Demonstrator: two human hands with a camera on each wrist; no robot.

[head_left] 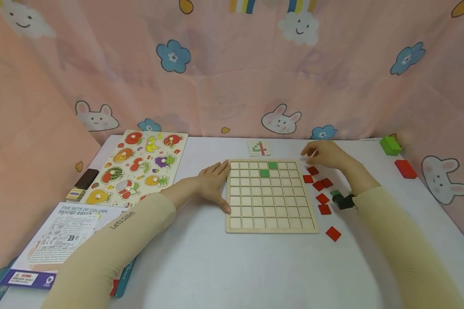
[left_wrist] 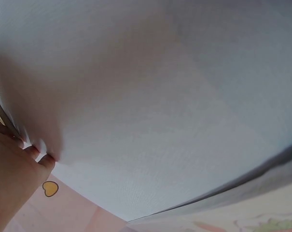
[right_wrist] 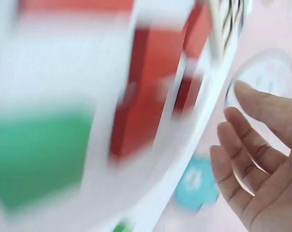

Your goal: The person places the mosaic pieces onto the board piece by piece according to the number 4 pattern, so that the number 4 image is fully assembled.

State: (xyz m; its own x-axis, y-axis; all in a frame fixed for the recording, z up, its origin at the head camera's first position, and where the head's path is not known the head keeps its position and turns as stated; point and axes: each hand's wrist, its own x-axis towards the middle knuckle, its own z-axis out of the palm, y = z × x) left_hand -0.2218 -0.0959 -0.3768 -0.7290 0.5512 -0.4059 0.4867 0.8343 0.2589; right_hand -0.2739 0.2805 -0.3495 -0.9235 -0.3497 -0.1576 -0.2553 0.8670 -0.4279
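While left hand [head_left: 212, 184] touches board [head_left: 271, 201], white table [head_left: 216, 266] (apparently cloth-covered), pink curtain [head_left: 224, 92].

A play corner, home or classroom unclear: a white table [head_left: 185, 266] stands before a pink cartoon curtain [head_left: 224, 94], with a fruit puzzle [head_left: 141, 165], a grid board [head_left: 271, 201] and coloured blocks [head_left: 405, 169] on top.

Tiles [head_left: 322, 198] lie right of the board [head_left: 271, 200], a card [head_left: 259, 148] behind it.

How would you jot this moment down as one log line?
left hand: touching left edge of grid board | right hand: nothing visibly held, near red tiles | board: two green tiles placed
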